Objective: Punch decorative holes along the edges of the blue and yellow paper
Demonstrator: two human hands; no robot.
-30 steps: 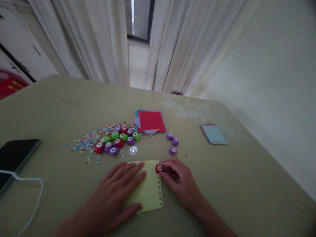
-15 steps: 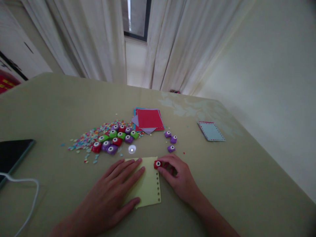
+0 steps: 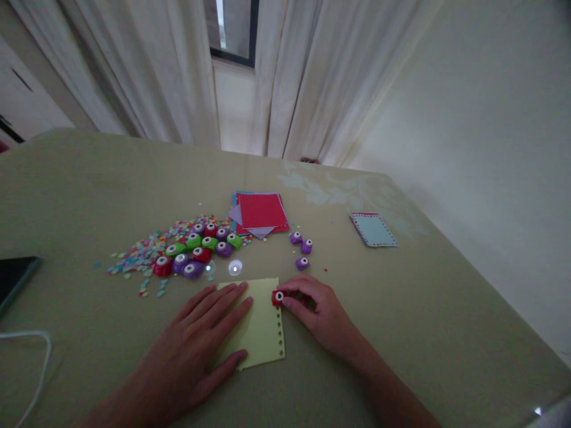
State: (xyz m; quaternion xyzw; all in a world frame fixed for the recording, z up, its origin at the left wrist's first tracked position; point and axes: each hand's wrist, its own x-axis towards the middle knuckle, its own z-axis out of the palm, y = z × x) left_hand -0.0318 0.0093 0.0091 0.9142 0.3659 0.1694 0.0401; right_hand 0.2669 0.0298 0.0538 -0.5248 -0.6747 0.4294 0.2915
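My left hand [image 3: 207, 336] lies flat with fingers apart on a pale yellow sheet of paper [image 3: 261, 333], covering its left side. A row of small punched holes runs down the sheet's right edge. At the upper end of that row sits a small red craft punch [image 3: 277, 297] with a round white-and-black top. Thumb and fingers of my right hand [image 3: 319, 306] pinch the punch from its right side. Whether its slot grips the paper edge is hidden.
Beyond the left hand, several red, green and purple punches [image 3: 193, 270] lie by scattered confetti [image 3: 138, 255]. Purple punches [image 3: 303, 263] sit behind the right hand. Farther back is stacked coloured paper [image 3: 263, 211]; a light blue bordered sheet [image 3: 377, 230] lies right. A dark tablet [image 3: 15, 279] and white cable [image 3: 44, 362] are left.
The whole view has shifted slightly, moving things left in the picture. Both hands keep their places on the paper and punch, and the row of holes looks about the same.
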